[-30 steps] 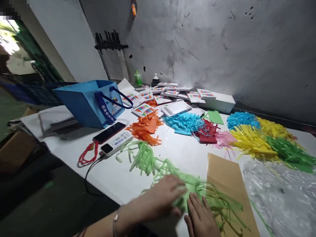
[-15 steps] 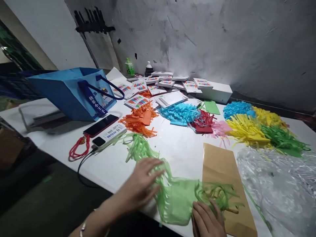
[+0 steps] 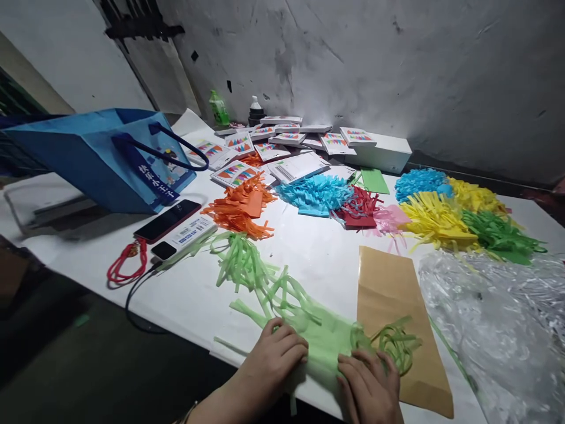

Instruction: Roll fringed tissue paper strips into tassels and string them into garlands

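Note:
A light green tissue-paper tassel sheet (image 3: pixel 329 338) lies at the table's near edge, its middle uncut and both ends cut into thin strips. My left hand (image 3: pixel 280 356) has its fingers curled over the near left part of the sheet, gripping it. On the sheet's right side, my right hand (image 3: pixel 371 380) bends its fingers around the near edge beside the fringed end. Both thumbs are hidden. The left fringe spreads away over the table, and the right fringe rests on a brown paper envelope (image 3: pixel 388 294).
Orange (image 3: pixel 245 206), blue (image 3: pixel 320 194) and red tassels (image 3: pixel 359 209) lie behind, with yellow ones (image 3: pixel 436 221) at right. Clear plastic bags (image 3: pixel 489 318) cover the right side. A phone (image 3: pixel 170 221), a power bank (image 3: pixel 185 237) and a blue gift bag (image 3: pixel 101 159) stand left; printed packets (image 3: pixel 300 168) are at back.
My left hand has come down from the left fringe to the sheet's near edge. The left strips now lie spread out flatter. My right hand remains near the right fringe.

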A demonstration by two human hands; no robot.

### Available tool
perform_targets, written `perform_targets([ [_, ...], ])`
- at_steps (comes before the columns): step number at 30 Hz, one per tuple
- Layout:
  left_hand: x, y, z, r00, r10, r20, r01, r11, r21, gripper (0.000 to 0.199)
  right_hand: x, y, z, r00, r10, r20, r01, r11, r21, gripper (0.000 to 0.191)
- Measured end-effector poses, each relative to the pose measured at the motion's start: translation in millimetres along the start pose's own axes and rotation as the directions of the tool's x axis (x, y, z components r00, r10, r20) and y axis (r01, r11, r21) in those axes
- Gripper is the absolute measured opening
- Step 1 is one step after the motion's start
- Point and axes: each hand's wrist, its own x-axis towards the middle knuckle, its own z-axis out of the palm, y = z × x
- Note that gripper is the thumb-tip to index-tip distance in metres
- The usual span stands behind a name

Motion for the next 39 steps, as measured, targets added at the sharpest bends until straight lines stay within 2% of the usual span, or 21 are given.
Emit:
perform_targets([
  [2,8,-3,3.1,0.998,-0.057,0.027,0.055,0.997,0.055,0.022,9,-5,-1,0.995,0.099,0.008,-0.099,0.995,-0.017,0.023],
  [5,27,-10,15.3,0.989,-0.128,0.074,0.115,0.981,0.156,0.024,22,-9,2,0.977,0.211,0.023,-0.204,0.964,-0.170,0.032],
  [8,48,-15,25.0,0.981,-0.166,0.102,0.143,0.969,0.201,0.026,29,-8,7,0.958,0.283,0.050,-0.247,0.900,-0.359,0.033],
  [11,61,-14,26.4,0.971,-0.199,0.134,0.165,0.960,0.225,0.024,33,-5,12,0.944,0.325,0.058,-0.266,0.852,-0.451,0.034],
  [16,71,-21,9.3,0.948,-0.288,0.136,0.240,0.927,0.289,0.017,36,-1,13,0.938,0.328,0.112,-0.231,0.832,-0.504,0.028],
  [20,72,-35,-12.0,0.912,-0.409,-0.019,0.385,0.842,0.378,0.013,38,-1,12,0.945,0.312,0.101,-0.221,0.835,-0.504,0.028],
  [21,71,-35,-14.6,0.924,-0.380,-0.046,0.369,0.852,0.371,0.015,38,-1,12,0.944,0.314,0.103,-0.224,0.836,-0.502,0.028],
  [22,69,-33,-15.1,0.950,-0.310,-0.040,0.305,0.888,0.344,0.018,37,0,12,0.942,0.318,0.105,-0.227,0.838,-0.497,0.029],
  [24,65,-26,-10.1,0.995,-0.085,0.044,0.071,0.963,0.259,0.024,36,2,13,0.943,0.316,0.106,-0.230,0.846,-0.481,0.029],
  [26,60,-19,0.0,0.981,0.125,0.151,-0.154,0.968,0.199,0.018,34,7,14,0.944,0.312,0.109,-0.230,0.857,-0.462,0.029],
  [27,58,-17,5.0,0.967,0.171,0.190,-0.209,0.956,0.203,0.014,34,10,13,0.943,0.313,0.117,-0.229,0.860,-0.455,0.029],
  [30,54,-19,14.0,0.954,0.179,0.240,-0.241,0.935,0.259,0.009,36,15,7,0.937,0.322,0.133,-0.229,0.859,-0.459,0.032],
  [33,53,-24,13.6,0.958,0.166,0.235,-0.227,0.937,0.266,0.009,42,10,-2,0.953,0.302,0.035,-0.250,0.845,-0.473,0.028],
  [36,50,-21,11.1,0.972,0.160,0.174,-0.198,0.952,0.232,0.012,44,-3,-3,0.991,0.122,-0.051,-0.132,0.937,-0.323,0.025],
  [39,40,-12,8.9,0.974,0.173,0.150,-0.197,0.966,0.167,0.014,33,-10,5,0.998,-0.031,-0.061,0.022,0.990,-0.138,0.030],
])
